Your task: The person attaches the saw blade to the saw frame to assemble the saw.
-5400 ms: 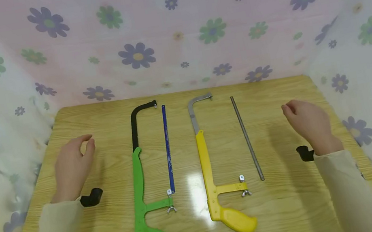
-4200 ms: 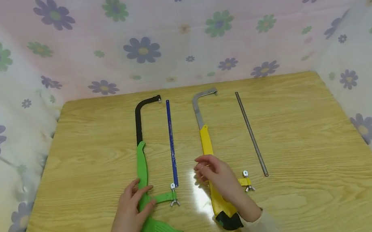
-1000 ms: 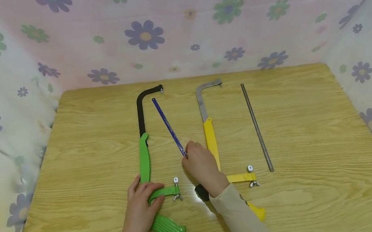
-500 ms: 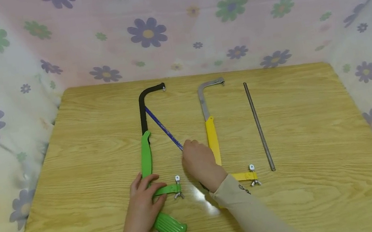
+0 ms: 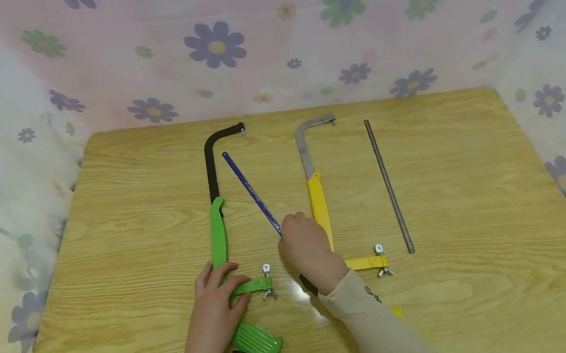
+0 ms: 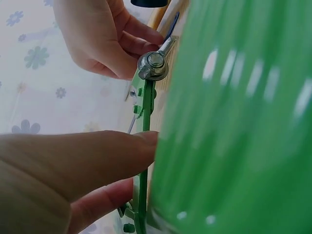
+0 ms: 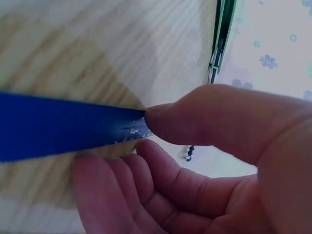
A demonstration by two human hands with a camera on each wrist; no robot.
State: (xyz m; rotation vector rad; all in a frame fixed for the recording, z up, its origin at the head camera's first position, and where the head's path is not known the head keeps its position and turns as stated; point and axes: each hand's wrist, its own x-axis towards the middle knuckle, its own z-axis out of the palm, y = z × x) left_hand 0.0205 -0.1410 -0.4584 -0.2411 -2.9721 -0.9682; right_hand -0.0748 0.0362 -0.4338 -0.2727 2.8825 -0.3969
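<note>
A green-handled hacksaw frame (image 5: 219,237) with a black bent front lies at the left of the table. My left hand (image 5: 217,312) holds it near the side bracket; the left wrist view shows the thumb (image 6: 122,151) against the green metal, with the ribbed handle (image 6: 234,112) filling the right side. My right hand (image 5: 308,247) pinches the near end of a blue hacksaw blade (image 5: 252,194), which slants up and left toward the frame. In the right wrist view, the thumb (image 7: 195,117) and fingers grip the blade (image 7: 63,124), whose lower edge is toothed.
A yellow-handled hacksaw frame (image 5: 319,208) with a grey front lies partly under my right forearm. Right of it is a grey hacksaw blade (image 5: 389,190). Wing nuts sit on both frames' brackets. Flowered cloth (image 5: 270,35) surrounds the wooden table (image 5: 469,183).
Both hands came in from the sides. The left took hold of the green frame; the right picked up the blue blade and tilted it leftward. Over the last half second the blade's far end swung slightly right.
</note>
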